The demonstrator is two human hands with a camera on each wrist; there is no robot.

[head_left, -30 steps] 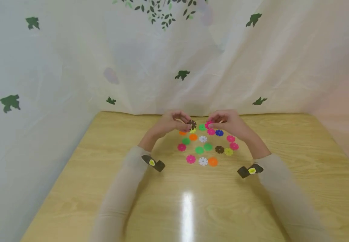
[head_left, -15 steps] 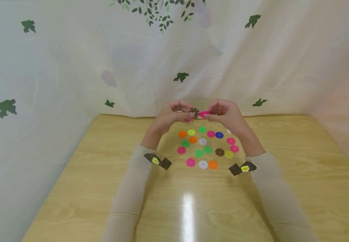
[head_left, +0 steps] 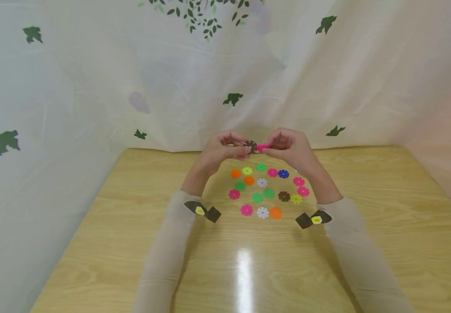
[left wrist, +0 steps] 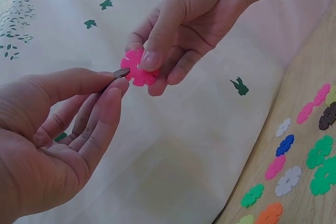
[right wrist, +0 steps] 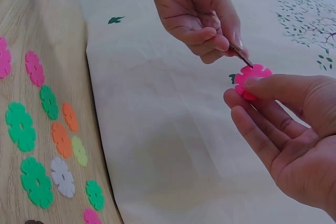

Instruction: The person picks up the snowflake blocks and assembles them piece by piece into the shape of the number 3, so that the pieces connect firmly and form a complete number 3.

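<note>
The left hand [head_left: 221,149] pinches a dark brown notched disc [head_left: 253,147] between thumb and fingers, and the right hand [head_left: 295,145] pinches a bright pink disc [left wrist: 134,66] the same way. The two rims meet at an angle (whether the notches are slotted together I cannot tell), held up off the tabletop [head_left: 123,234] and lined up with its far edge in the head view. Below them, loose discs lie flat, closer to that far edge than to the near one. A blue disc [head_left: 283,174] sits just beside a pink one; nearest the near edge come a pink disc, a white disc [head_left: 262,212] and an orange disc [head_left: 275,213]. Beyond the far edge hangs a pale cloth [head_left: 186,87] with dark green birds.
</note>
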